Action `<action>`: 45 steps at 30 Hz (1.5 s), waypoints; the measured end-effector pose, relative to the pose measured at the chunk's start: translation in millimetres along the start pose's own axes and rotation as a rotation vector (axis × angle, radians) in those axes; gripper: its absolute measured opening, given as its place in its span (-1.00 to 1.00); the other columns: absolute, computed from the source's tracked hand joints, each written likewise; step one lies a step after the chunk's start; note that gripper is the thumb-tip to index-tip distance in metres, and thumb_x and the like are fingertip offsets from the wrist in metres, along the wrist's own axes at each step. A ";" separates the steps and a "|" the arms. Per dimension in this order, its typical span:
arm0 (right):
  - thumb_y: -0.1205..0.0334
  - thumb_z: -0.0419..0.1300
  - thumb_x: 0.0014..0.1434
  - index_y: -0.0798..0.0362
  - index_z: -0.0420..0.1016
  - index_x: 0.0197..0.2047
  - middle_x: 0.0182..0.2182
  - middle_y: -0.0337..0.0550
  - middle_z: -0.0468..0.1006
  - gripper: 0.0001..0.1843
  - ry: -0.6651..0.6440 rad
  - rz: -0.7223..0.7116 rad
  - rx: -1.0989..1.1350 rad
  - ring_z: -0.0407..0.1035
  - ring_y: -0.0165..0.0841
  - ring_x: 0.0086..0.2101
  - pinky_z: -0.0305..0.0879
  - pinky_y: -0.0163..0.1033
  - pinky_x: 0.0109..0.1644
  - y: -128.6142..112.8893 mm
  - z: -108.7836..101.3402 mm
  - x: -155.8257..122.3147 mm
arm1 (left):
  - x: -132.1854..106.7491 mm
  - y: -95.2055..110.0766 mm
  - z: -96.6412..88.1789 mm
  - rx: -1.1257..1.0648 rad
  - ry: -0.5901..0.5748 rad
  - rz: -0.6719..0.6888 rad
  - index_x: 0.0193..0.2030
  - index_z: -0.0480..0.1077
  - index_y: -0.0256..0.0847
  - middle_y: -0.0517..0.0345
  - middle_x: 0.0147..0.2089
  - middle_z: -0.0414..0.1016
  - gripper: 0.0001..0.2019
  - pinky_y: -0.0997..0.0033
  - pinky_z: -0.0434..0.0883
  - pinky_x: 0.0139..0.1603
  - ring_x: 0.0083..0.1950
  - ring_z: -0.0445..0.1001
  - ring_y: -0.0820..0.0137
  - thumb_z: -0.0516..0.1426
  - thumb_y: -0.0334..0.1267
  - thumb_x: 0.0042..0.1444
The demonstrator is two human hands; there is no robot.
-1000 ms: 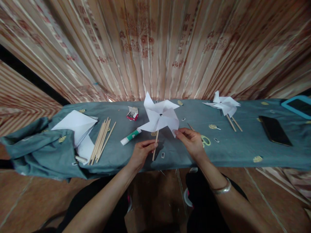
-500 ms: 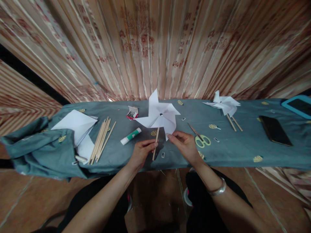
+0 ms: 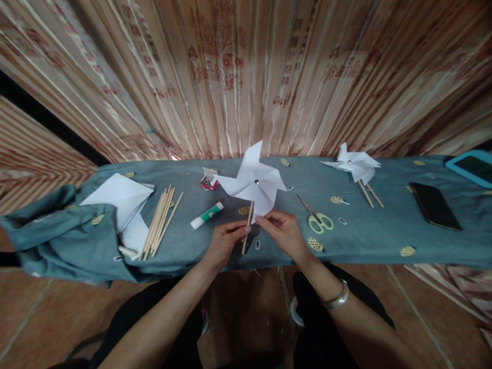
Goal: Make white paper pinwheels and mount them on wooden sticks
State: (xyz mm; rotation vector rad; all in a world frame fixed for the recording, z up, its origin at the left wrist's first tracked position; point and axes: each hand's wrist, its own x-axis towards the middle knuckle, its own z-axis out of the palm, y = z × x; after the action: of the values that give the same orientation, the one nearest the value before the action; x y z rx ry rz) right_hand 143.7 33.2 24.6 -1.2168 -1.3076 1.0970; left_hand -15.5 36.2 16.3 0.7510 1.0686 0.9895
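Note:
A white paper pinwheel (image 3: pixel 258 183) with a silver pin at its centre stands over the middle of the table on a thin wooden stick (image 3: pixel 245 246). My left hand (image 3: pixel 226 241) pinches that stick between thumb and fingers, just below the blades. With thumb and forefinger closed, my right hand (image 3: pixel 285 231) grips the tip of the pinwheel's lowest blade, close beside the stick. A green-and-white glue stick (image 3: pixel 206 215) lies left of the pinwheel, and behind it sits a small open red box of pins (image 3: pixel 208 181). Scissors with pale green handles (image 3: pixel 320 222) lie to the right.
Several wooden sticks (image 3: pixel 157 220) and a stack of folded white paper (image 3: pixel 117 195) lie at the left on the green cloth (image 3: pixel 384 241). Further right are finished pinwheels (image 3: pixel 357 163), a black phone (image 3: pixel 435 206) and a blue-framed device (image 3: pixel 471 166). A patterned curtain (image 3: pixel 238 77) hangs behind.
The pinwheel's blades have turned clockwise a little. My right hand has moved left with the lower blade tip, closer to the stick. My left hand has stayed in place.

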 end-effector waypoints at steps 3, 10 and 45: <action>0.01 0.27 0.06 0.05 0.55 -0.47 -0.53 -0.21 0.55 -0.72 0.003 -0.007 -0.008 0.38 -0.35 -0.44 0.31 -0.25 -0.29 2.0 2.6 0.5 | -0.9 0.9 0.6 -0.001 0.000 -0.001 -0.37 0.63 -0.24 0.18 -0.54 0.49 -0.66 0.48 0.23 -0.41 -0.50 0.28 0.54 0.44 -0.16 -0.37; 0.01 0.27 0.05 0.06 0.58 -0.47 -0.51 -0.16 0.60 -0.72 0.015 -0.004 -0.009 0.39 -0.36 -0.46 0.33 -0.26 -0.33 1.1 8.6 1.2 | -2.6 2.5 2.0 -0.008 -0.005 -0.008 -0.37 0.63 -0.25 0.15 -0.53 0.51 -0.66 0.46 0.24 -0.39 -0.50 0.27 0.54 0.43 -0.17 -0.36; -0.10 0.21 0.11 0.05 0.50 -0.54 -0.66 -0.29 0.42 -0.60 0.034 0.011 -0.262 0.21 -0.46 -0.61 0.06 -0.33 -0.52 -3.8 -6.5 -3.8 | 9.4 10.5 21.8 -0.119 -0.017 -0.038 -0.41 0.62 -0.29 0.14 -0.54 0.51 -0.63 0.50 0.24 -0.44 -0.54 0.27 0.56 0.45 -0.17 -0.44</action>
State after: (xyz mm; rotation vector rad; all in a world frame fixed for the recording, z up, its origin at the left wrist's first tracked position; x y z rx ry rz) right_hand 149.8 29.0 28.6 -1.4294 -1.4526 0.9293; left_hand 3.6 48.2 29.2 0.6391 0.9970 1.0031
